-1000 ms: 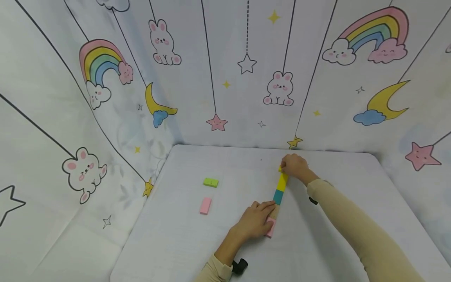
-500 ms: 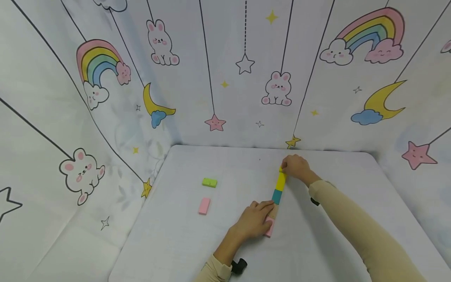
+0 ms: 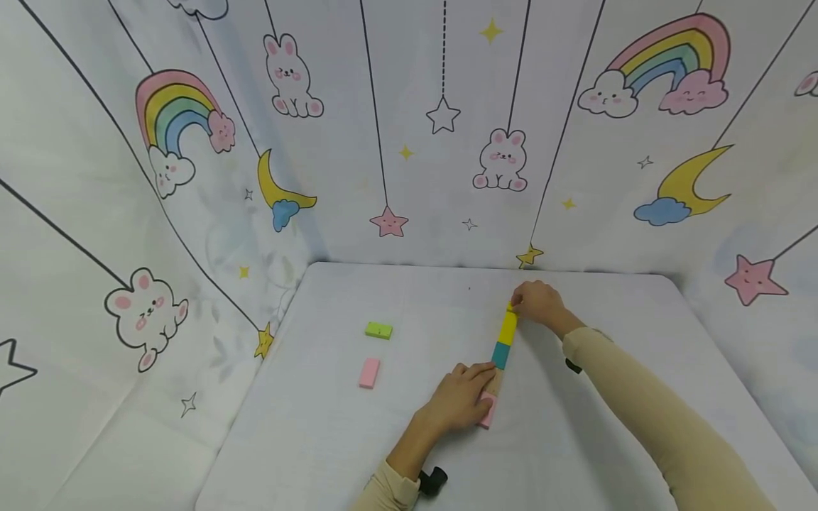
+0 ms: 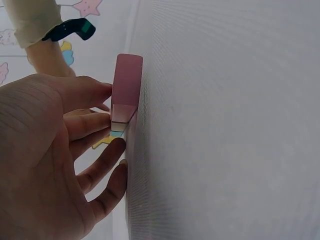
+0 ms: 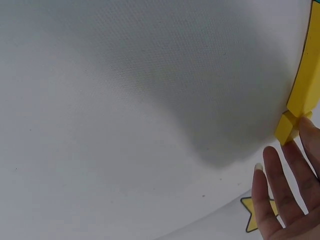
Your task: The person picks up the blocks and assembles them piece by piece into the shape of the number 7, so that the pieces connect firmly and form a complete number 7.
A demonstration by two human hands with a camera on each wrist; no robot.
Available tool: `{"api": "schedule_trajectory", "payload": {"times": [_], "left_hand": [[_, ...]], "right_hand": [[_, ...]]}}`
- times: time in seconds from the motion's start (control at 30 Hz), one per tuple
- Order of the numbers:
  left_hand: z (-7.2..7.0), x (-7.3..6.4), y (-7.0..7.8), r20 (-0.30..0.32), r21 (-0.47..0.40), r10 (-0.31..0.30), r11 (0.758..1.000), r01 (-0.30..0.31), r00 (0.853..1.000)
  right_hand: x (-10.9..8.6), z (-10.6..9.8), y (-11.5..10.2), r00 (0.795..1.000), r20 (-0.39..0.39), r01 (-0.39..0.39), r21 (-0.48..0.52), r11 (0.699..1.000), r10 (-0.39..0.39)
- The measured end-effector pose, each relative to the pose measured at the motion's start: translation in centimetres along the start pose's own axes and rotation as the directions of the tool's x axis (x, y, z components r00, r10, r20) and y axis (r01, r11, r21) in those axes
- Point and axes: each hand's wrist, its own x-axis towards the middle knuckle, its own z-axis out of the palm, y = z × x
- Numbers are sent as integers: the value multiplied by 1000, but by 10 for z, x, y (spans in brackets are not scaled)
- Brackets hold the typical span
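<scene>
A straight row of domino-like blocks runs away from me: a pink block (image 3: 486, 420), a wood-coloured block (image 3: 494, 383), a teal block (image 3: 501, 355) and a yellow block (image 3: 508, 328). My left hand (image 3: 456, 399) lies over the near end, its thumb on the pink block and its fingertips on the wood-coloured one. In the left wrist view the pink block (image 4: 127, 80) shows end-on beside the thumb. At the far end my right hand (image 3: 540, 305) pinches a small yellow block (image 5: 287, 128) between thumb and finger, right against the longer yellow block (image 5: 305, 75).
Left of the row, a green block (image 3: 379, 331) and another pink block (image 3: 369, 373) lie flat on the white table (image 3: 307, 440). Behind stands a white cloth backdrop (image 3: 358, 92) printed with rabbits, stars and rainbows.
Both hands keep their places on the row, and the blocks stay as they were. The head view has shifted slightly.
</scene>
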Motion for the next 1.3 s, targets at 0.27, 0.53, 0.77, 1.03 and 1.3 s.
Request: {"api": "schedule_trajectory", "payload": {"times": [0.27,0.53,0.77,1.03,1.3], "left_hand": [[0,1,0,-2,2,-3,1000,3,1000],[-2,2,-1,0,-5,-1,1000,1,1000],[-2,2,-2,-1,-9,7,1000,-7,1000],[-1,2,-1,-11,-2,10,1000,-10,1000],[-1,1,0,-7,-4,6,1000,-6,1000]], "right_hand": [[-3,1,2,1000,-13,13,-5,1000,-13],[-6,-1,0,1000,-25,2,24,1000,-1],[-8,-1,-2,999,-36,14,20,1000,-14],[-10,0,-3,998,-53,22,36,999,-20],[-12,2,-1,997,-67,47,43,998,-44]]}}
